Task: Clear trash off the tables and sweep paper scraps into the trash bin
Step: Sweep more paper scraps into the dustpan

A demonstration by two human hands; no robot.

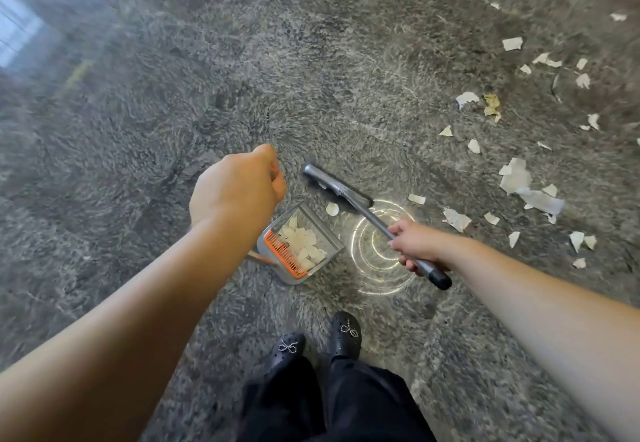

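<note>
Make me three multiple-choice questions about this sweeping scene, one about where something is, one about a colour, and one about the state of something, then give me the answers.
1. Where do most of the loose paper scraps lie?
A. On the floor to the person's right
B. On a table
C. On the shoes

2. What colour is the comb strip inside the dustpan?
A. Blue
B. Orange
C. Green

3. What is the state of the dustpan?
A. Empty
B. Upside down
C. Already holding white paper pieces

Answers:
1. A, the scraps are scattered across the grey floor on the right side of the view.
2. B, the toothed strip along the pan's rear edge is orange.
3. C, white pieces sit in the pan while the right hand holds the broom handle and the left hand grips the pan's own handle.
</note>
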